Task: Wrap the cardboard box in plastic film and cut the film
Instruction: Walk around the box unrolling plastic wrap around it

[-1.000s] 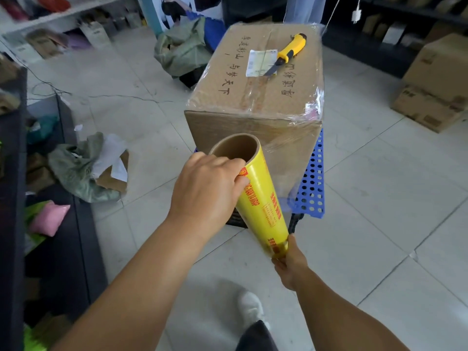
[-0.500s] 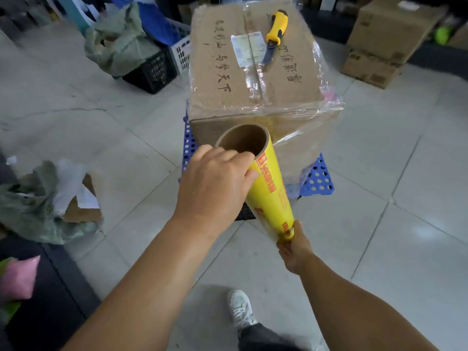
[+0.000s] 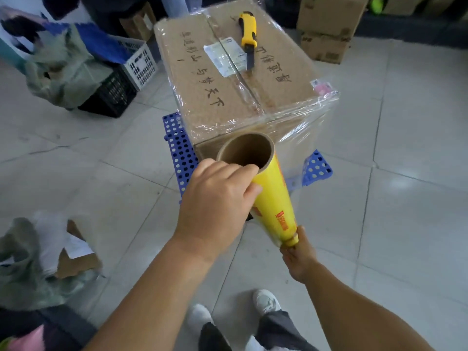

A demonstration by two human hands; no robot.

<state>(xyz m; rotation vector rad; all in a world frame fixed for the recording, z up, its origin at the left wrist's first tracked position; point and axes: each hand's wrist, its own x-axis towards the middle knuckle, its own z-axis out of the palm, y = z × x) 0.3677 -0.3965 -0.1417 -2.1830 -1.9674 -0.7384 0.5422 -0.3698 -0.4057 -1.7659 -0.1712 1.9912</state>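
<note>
- Cardboard box (image 3: 243, 79), brown and hand-lettered in black, stands on a blue perforated plastic platform (image 3: 180, 153) on the grey tiled floor (image 3: 405, 173) at 12 o'clock from the person; clear plastic film (image 3: 298, 138) already clings to its top and near face.
- One yellow-handled utility knife (image 3: 248, 36) lies on the box lid, just beside a white label (image 3: 225, 58).
- One yellow film roll on a brown cardboard tube (image 3: 272, 198) is held between box and person, partly blocking the box's near face.
- Left hand (image 3: 215, 206) curls round the roll's upper end; right hand (image 3: 298, 254) pinches its lower end.
- At 10 o'clock, a black crate (image 3: 109, 95) and a white crate (image 3: 139, 62) under green cloth.
- At 1 o'clock, two more stacked cartons (image 3: 326, 29).
- At 8 o'clock, crumpled cloth and paper (image 3: 43, 254).
- Two white shoes (image 3: 266, 300) show at 6 o'clock.
</note>
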